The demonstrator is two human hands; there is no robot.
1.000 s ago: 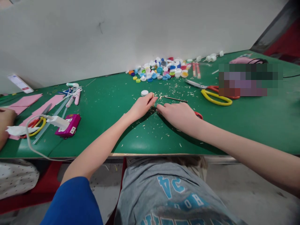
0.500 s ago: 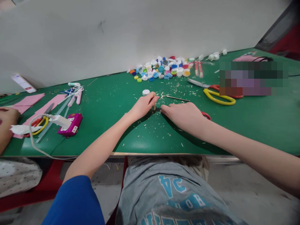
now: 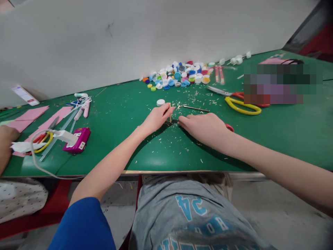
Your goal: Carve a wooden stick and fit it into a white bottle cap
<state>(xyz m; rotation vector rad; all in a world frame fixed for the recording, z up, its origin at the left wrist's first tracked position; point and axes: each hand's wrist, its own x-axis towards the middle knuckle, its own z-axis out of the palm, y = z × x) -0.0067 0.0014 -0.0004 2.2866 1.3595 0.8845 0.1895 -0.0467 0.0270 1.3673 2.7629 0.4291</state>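
Over the green table (image 3: 111,107), the left hand (image 3: 157,116) is pinching a wooden stick (image 3: 170,118) upright; the right hand (image 3: 201,128), curling round a red-handled tool (image 3: 230,127), is sitting farther right than a second ago, seemingly leaving room for working.

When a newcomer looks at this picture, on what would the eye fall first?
Probably the colourful heap of caps at the back of the green table, by the wall. Then perhaps the red-and-yellow-handled scissors, right of the heap, and the left hand near the centre, holding a thin pale stick.
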